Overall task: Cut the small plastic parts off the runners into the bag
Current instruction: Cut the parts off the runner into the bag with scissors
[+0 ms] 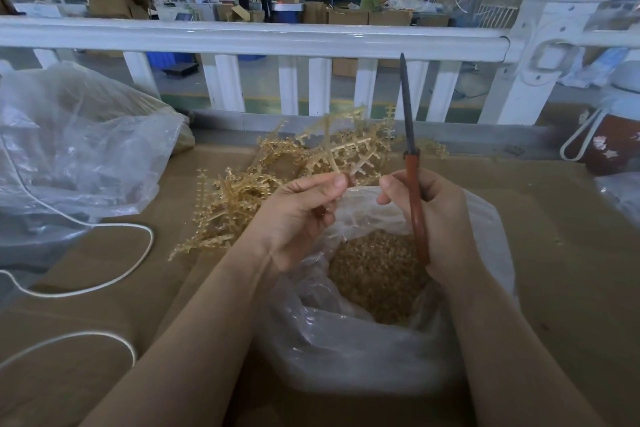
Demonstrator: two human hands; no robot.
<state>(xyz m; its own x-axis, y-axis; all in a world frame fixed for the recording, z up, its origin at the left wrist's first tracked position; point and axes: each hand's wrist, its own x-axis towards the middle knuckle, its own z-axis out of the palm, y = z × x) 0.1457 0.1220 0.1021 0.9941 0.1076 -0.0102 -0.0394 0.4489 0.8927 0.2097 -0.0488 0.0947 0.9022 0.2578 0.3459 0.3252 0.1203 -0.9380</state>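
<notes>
My left hand [304, 211] pinches the stem of an amber plastic runner [343, 146] and holds it upright above the open clear bag [363, 357]. The bag holds a heap of small amber parts [374, 277]. My right hand [440, 218] grips a knife by its red-brown handle [417, 204]; the dark blade [407, 104] points straight up, just right of the runner. The right thumb reaches toward the runner's stem. A pile of further runners [235, 204] lies on the cardboard behind and left of the bag.
Brown cardboard [554, 253] covers the work surface. A large crumpled clear bag [79, 149] sits at the left, with a white cord [104, 274] looping beside it. A white railing [263, 38] runs across the back. A patterned bottle with a strap [613, 146] stands at right.
</notes>
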